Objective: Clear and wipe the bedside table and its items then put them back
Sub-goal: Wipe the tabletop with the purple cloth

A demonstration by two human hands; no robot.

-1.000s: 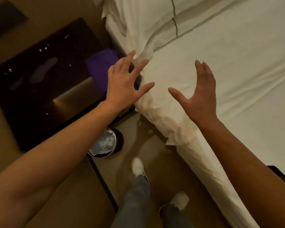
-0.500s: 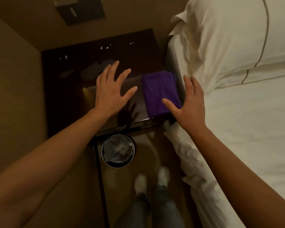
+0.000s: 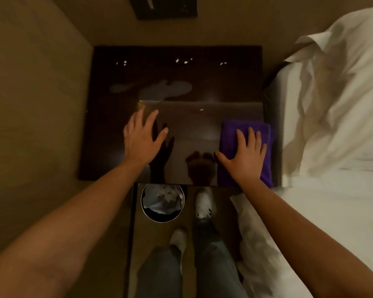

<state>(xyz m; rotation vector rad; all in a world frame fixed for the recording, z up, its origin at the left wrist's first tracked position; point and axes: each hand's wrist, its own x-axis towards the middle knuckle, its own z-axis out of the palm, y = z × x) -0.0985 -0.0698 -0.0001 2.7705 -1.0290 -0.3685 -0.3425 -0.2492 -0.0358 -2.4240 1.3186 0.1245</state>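
Note:
The dark glossy bedside table [image 3: 116,125] fills the middle of the view, its top bare except for a folded purple cloth [image 3: 230,134] at its right front corner. My right hand [image 3: 246,155] lies flat on the cloth, fingers spread, palm down. My left hand [image 3: 141,138] hovers open just above the table's front middle, holding nothing; its shadow falls on the shiny surface beside it.
A bed with white sheets [image 3: 336,211] and a pillow [image 3: 332,93] borders the table on the right. A small round bin [image 3: 162,202] with crumpled paper stands on the floor at the table's front edge, beside my feet [image 3: 202,203]. Walls close in left and behind.
The view has swung from the bed to straight over the table. My right hand has moved from beside the cloth onto it. My left hand stays open over the table.

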